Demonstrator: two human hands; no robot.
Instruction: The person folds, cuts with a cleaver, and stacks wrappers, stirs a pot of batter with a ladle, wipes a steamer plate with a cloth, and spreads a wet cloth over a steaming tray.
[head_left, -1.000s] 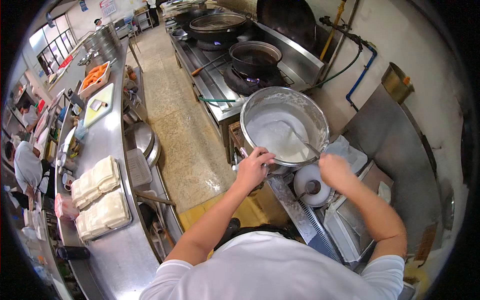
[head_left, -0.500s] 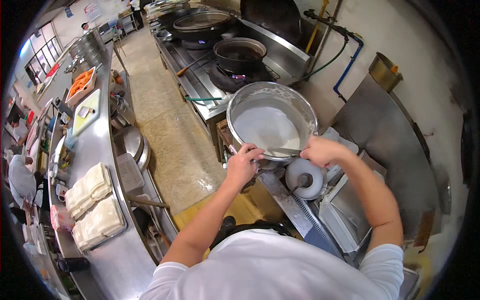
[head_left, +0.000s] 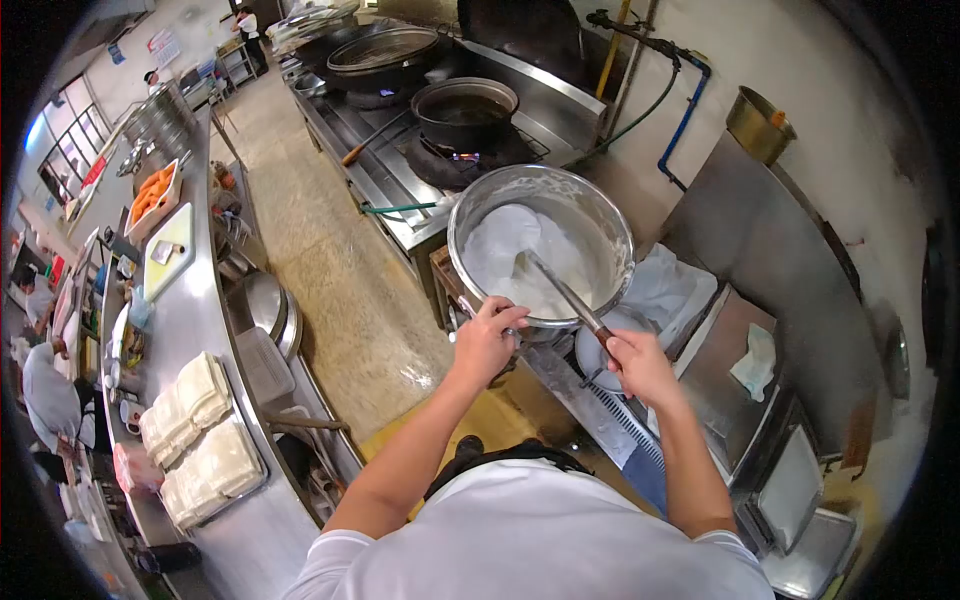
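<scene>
A large metal pot (head_left: 610, 215) of white liquid stands in front of me, beside the stove's near end. My right hand (head_left: 637, 366) is closed round the dark handle of a long ladle (head_left: 570, 297), whose round white-coated bowl lies at the liquid's surface near the pot's middle. My left hand (head_left: 488, 340) grips the pot's near-left rim or a handle there; the fingers cover the exact spot. Below the pot's right side, a pale round lid or basin (head_left: 597, 358) is partly hidden by the ladle and my right hand.
A stove (head_left: 395, 205) with dark woks (head_left: 465, 115) extends ahead. On the left, a steel counter (head_left: 250, 520) bears white folded sheets (head_left: 212, 475), a cutting board (head_left: 168, 250) and a tray of carrots (head_left: 153, 195). Metal trays (head_left: 790, 490) lie at right; people work at far left.
The ladle has swung from the near rim toward the pot's middle, its bowl now showing. My right hand has moved lower and nearer to me, while my left hand stays at the rim.
</scene>
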